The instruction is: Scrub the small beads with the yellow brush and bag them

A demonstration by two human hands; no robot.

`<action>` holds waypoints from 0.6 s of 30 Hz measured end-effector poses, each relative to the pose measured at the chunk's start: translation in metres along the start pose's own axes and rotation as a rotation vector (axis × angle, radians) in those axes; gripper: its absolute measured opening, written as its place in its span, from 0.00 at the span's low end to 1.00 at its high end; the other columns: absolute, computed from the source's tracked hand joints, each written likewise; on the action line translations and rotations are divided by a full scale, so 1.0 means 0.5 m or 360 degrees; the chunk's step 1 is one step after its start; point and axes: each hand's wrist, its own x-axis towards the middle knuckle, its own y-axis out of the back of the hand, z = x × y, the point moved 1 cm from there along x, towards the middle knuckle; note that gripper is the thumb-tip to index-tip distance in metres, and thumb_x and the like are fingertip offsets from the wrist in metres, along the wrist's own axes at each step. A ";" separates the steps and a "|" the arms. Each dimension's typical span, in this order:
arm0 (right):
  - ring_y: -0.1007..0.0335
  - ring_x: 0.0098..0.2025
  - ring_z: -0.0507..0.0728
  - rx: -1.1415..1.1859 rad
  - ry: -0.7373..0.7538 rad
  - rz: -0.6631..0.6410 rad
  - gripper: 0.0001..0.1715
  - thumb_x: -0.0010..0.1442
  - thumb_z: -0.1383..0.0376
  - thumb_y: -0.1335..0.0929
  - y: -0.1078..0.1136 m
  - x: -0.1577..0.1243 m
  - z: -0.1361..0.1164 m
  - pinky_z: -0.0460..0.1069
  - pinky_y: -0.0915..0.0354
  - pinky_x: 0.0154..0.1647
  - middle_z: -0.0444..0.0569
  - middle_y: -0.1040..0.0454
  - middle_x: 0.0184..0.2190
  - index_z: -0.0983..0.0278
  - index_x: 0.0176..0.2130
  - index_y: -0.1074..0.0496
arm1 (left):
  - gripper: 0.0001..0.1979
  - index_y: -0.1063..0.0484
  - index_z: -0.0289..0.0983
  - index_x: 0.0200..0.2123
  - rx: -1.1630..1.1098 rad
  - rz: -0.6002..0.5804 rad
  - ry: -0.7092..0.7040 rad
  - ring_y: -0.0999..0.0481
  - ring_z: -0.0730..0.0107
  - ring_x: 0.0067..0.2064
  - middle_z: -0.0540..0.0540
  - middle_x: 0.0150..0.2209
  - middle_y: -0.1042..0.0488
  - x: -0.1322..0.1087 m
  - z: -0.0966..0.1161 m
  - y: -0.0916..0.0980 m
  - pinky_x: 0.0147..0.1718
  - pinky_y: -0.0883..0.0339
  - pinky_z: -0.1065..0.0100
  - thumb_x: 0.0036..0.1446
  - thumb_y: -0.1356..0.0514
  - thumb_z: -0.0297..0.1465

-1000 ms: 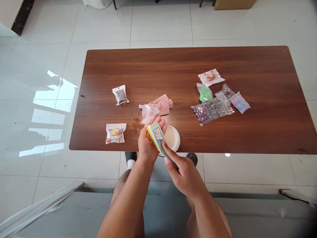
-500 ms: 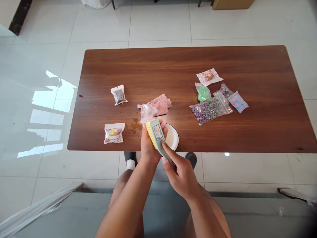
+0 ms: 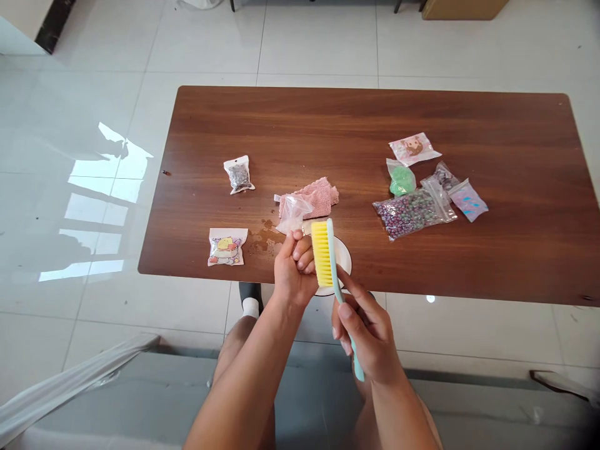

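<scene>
My right hand [image 3: 368, 331] grips the pale green handle of a brush [image 3: 328, 262] whose yellow bristles face up toward me. Just left of the bristles, my left hand [image 3: 293, 272] is curled with fingers bent in, its fingertips touching the brush's side; I cannot make out anything in it. Both hands hover over the near table edge above a small white plate [image 3: 344, 259]. Behind the plate lie a clear plastic bag [image 3: 293, 209] and a pink cloth [image 3: 316, 192]. A wet patch [image 3: 262, 240] marks the wood left of the plate.
On the brown wooden table [image 3: 492, 262] lie a cartoon packet [image 3: 226, 246], a small dark packet [image 3: 239, 174], and at right a cluster of bags: beads [image 3: 412, 212], green [image 3: 400, 178], pink [image 3: 414, 149] and iridescent [image 3: 467, 200]. White tiled floor surrounds it.
The brush has been turned over: its labelled back faced up before, now the yellow bristles face up. My left hand let go of the brush head and curled beside it.
</scene>
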 end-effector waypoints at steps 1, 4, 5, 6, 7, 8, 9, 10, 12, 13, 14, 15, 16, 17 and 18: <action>0.41 0.18 0.47 -0.0047 0.0053 0.0026 0.29 0.73 0.57 0.35 0.003 -0.002 0.001 0.42 0.42 0.16 0.39 0.30 0.23 0.47 0.70 0.37 | 0.19 0.34 0.36 0.29 -0.0019 -0.0009 -0.0024 0.43 0.85 0.14 0.58 0.17 0.42 0.002 0.000 0.001 0.15 0.46 0.82 0.75 0.52 0.31; 0.41 0.18 0.47 -0.0166 0.0219 0.0132 0.30 0.73 0.60 0.36 0.010 -0.005 0.006 0.43 0.40 0.17 0.38 0.31 0.23 0.45 0.71 0.39 | 0.14 0.26 0.36 0.39 0.0007 -0.0025 -0.0095 0.25 0.83 0.27 0.53 0.26 0.27 0.005 -0.005 0.003 0.32 0.29 0.81 0.73 0.51 0.26; 0.41 0.18 0.47 -0.0219 0.0245 0.0167 0.30 0.74 0.60 0.36 0.011 -0.004 0.006 0.43 0.40 0.18 0.38 0.31 0.23 0.45 0.71 0.40 | 0.13 0.24 0.36 0.42 0.0065 -0.0029 -0.0126 0.21 0.81 0.33 0.51 0.32 0.23 0.005 -0.009 0.002 0.39 0.26 0.78 0.72 0.49 0.25; 0.42 0.18 0.48 -0.0303 0.0246 0.0187 0.31 0.73 0.61 0.36 0.010 -0.001 0.005 0.43 0.39 0.18 0.38 0.31 0.23 0.46 0.71 0.40 | 0.12 0.23 0.36 0.45 0.0145 -0.0022 -0.0149 0.19 0.77 0.39 0.48 0.37 0.20 0.004 -0.013 0.001 0.45 0.25 0.74 0.71 0.48 0.26; 0.41 0.19 0.48 -0.0423 0.0230 0.0191 0.31 0.73 0.61 0.36 0.008 0.003 0.002 0.44 0.39 0.19 0.38 0.31 0.23 0.47 0.72 0.40 | 0.12 0.23 0.36 0.47 0.0231 -0.0008 -0.0160 0.18 0.73 0.44 0.46 0.42 0.19 0.002 -0.017 -0.001 0.49 0.25 0.71 0.71 0.47 0.27; 0.41 0.19 0.49 -0.0569 0.0210 0.0185 0.31 0.73 0.61 0.36 0.005 0.006 -0.003 0.45 0.37 0.20 0.38 0.31 0.23 0.48 0.72 0.40 | 0.13 0.22 0.36 0.48 0.0304 0.0010 -0.0159 0.18 0.70 0.47 0.45 0.45 0.18 0.000 -0.021 -0.003 0.52 0.26 0.68 0.70 0.46 0.29; 0.41 0.20 0.50 -0.0715 0.0184 0.0170 0.31 0.73 0.61 0.37 0.001 0.009 -0.010 0.45 0.37 0.22 0.38 0.31 0.23 0.50 0.72 0.40 | 0.13 0.22 0.36 0.49 0.0358 0.0030 -0.0149 0.18 0.67 0.49 0.43 0.48 0.18 -0.001 -0.024 -0.004 0.53 0.26 0.66 0.70 0.46 0.31; 0.41 0.20 0.50 -0.0846 0.0149 0.0137 0.30 0.74 0.60 0.38 -0.004 0.011 -0.018 0.45 0.37 0.23 0.38 0.32 0.22 0.51 0.72 0.40 | 0.15 0.22 0.36 0.50 0.0394 0.0051 -0.0139 0.18 0.65 0.50 0.42 0.49 0.18 -0.003 -0.026 -0.006 0.54 0.26 0.65 0.71 0.46 0.34; 0.40 0.20 0.50 -0.1038 0.0052 0.0028 0.30 0.74 0.61 0.39 -0.014 0.010 -0.038 0.45 0.37 0.24 0.38 0.30 0.22 0.51 0.72 0.40 | 0.17 0.22 0.36 0.50 0.0426 0.0097 -0.0129 0.17 0.64 0.49 0.41 0.49 0.18 -0.003 -0.027 -0.008 0.51 0.24 0.65 0.71 0.47 0.37; 0.39 0.21 0.50 -0.1106 0.0007 -0.0034 0.30 0.75 0.61 0.40 -0.018 0.007 -0.047 0.45 0.37 0.24 0.38 0.28 0.23 0.51 0.72 0.40 | 0.18 0.22 0.36 0.50 0.0434 0.0124 -0.0137 0.17 0.65 0.46 0.41 0.48 0.18 -0.003 -0.027 -0.008 0.48 0.24 0.66 0.72 0.48 0.38; 0.37 0.21 0.51 -0.1170 -0.0024 -0.0084 0.30 0.75 0.62 0.41 -0.022 0.005 -0.054 0.44 0.38 0.24 0.39 0.25 0.24 0.51 0.72 0.40 | 0.19 0.22 0.35 0.49 0.0438 0.0155 -0.0148 0.17 0.66 0.44 0.41 0.46 0.18 -0.002 -0.027 -0.007 0.46 0.23 0.67 0.72 0.49 0.39; 0.34 0.22 0.51 -0.1241 -0.0032 -0.0109 0.30 0.75 0.62 0.41 -0.025 0.003 -0.060 0.44 0.37 0.24 0.40 0.22 0.27 0.51 0.72 0.40 | 0.19 0.22 0.35 0.48 0.0440 0.0183 -0.0156 0.17 0.67 0.42 0.41 0.45 0.18 0.000 -0.027 -0.007 0.44 0.23 0.68 0.72 0.49 0.39; 0.31 0.23 0.51 -0.1326 -0.0007 -0.0094 0.30 0.74 0.63 0.41 -0.028 0.003 -0.065 0.45 0.37 0.24 0.41 0.20 0.29 0.52 0.72 0.39 | 0.20 0.22 0.34 0.47 0.0441 0.0198 -0.0157 0.17 0.68 0.40 0.40 0.44 0.18 0.001 -0.028 -0.006 0.43 0.23 0.69 0.73 0.50 0.39; 0.29 0.24 0.52 -0.1418 0.0042 -0.0039 0.30 0.73 0.64 0.41 -0.030 0.003 -0.067 0.45 0.36 0.25 0.43 0.18 0.31 0.53 0.71 0.38 | 0.19 0.22 0.34 0.46 0.0442 0.0195 -0.0153 0.17 0.67 0.40 0.40 0.43 0.18 0.002 -0.029 -0.006 0.42 0.23 0.69 0.72 0.49 0.39; 0.27 0.25 0.53 -0.1508 0.0096 0.0030 0.30 0.73 0.64 0.41 -0.031 0.004 -0.069 0.45 0.35 0.25 0.45 0.17 0.33 0.55 0.71 0.38 | 0.18 0.22 0.34 0.45 0.0443 0.0175 -0.0152 0.17 0.67 0.40 0.41 0.43 0.18 0.002 -0.031 -0.007 0.42 0.23 0.69 0.72 0.48 0.39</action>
